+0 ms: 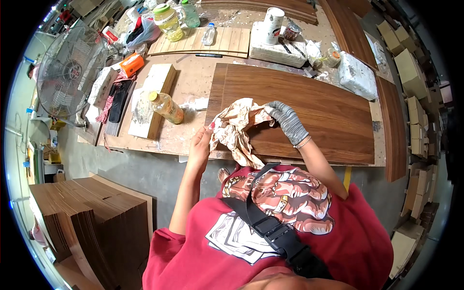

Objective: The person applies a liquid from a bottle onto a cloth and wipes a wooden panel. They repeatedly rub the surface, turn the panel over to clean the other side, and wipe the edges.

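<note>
A crumpled cream-coloured cloth (236,126) with darker stains hangs between my two hands, over the front edge of a dark wood-grain panel (309,113). My left hand (201,140) is bare and pinches the cloth's left side near the panel's left corner. On my right hand (288,122) is a grey knit glove; its fingers close on the cloth's upper right end. The lower folds of the cloth droop toward my red shirt. Left of the cloth, a plastic bottle (167,108) with a yellow cap and amber liquid leans on the bench beside a pale wood block (157,96).
A caged fan (72,71) stands at the left. Along the back are a wrapped block (278,48) bearing a white cylinder (273,26), a yellow-lidded jar (167,23) and slatted boards (227,41). Stacked brown panels (92,212) stand behind me on the left; cartons (411,72) line the right.
</note>
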Available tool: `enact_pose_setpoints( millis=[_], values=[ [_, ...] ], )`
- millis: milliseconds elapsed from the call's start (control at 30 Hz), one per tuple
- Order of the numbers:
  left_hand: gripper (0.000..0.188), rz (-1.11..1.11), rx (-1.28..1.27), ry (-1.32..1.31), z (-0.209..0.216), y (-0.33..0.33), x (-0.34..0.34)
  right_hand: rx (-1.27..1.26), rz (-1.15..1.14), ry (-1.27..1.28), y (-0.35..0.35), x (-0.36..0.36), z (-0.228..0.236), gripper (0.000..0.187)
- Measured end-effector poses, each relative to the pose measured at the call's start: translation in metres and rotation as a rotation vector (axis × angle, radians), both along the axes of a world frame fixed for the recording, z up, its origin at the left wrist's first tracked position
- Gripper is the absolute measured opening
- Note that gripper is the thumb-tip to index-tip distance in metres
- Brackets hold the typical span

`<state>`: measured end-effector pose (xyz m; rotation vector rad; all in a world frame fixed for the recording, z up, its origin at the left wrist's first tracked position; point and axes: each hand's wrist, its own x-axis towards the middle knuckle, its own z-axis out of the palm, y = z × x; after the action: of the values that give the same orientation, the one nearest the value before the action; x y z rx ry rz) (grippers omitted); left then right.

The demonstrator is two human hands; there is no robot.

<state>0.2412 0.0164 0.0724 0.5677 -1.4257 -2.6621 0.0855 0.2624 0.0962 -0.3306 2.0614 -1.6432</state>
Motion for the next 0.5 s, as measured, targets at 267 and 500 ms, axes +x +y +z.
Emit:
enact_pose_setpoints(
  millis=[267,500],
  values=[
    [0.034,-0.085,-0.021,0.052,-0.012,-0.001,0.005,0.057,0.246,0.211,-0.021,0.004,-0.009,0.050],
    [0.029,-0.145,-0.564,0.036,-0.009,-0.003,0.009,-0.119,0.022,-0.115,-0.035,0.012,0.012,0.026]
  ],
)
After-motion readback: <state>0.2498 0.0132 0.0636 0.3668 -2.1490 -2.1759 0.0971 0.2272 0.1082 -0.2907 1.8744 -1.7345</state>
